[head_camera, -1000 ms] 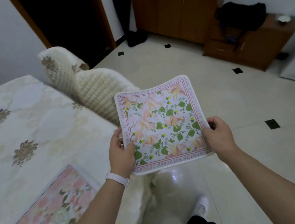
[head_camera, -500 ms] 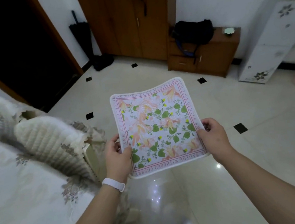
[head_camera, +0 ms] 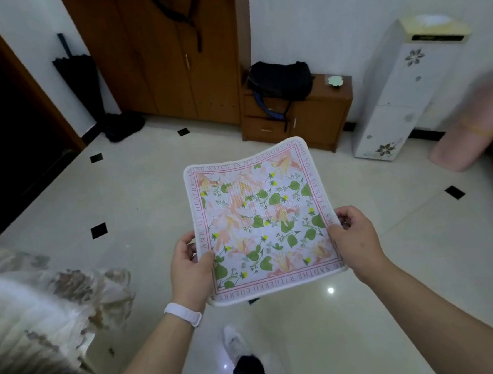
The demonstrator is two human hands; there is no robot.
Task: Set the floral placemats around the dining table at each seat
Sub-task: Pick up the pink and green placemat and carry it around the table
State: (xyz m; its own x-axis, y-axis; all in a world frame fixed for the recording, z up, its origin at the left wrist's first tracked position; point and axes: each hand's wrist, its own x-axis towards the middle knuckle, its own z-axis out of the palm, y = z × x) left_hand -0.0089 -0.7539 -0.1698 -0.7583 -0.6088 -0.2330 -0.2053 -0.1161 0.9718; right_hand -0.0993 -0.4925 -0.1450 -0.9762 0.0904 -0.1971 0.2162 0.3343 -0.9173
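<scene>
Tiled floor [head_camera: 154, 197] below; left hand [head_camera: 190, 270] and right hand [head_camera: 354, 240] gripping placemat [head_camera: 263, 221] edges, holding it flat.

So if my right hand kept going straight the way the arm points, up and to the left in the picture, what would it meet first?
The floral placemat itself, since the right hand already grips its right edge. Past the mat, the line runs toward the left hand, though depth is hard to judge.

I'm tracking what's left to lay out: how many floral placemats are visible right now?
1. The square pink-bordered floral placemat is held over the floor between the left hand and right hand. Others may lie out of view.
</scene>
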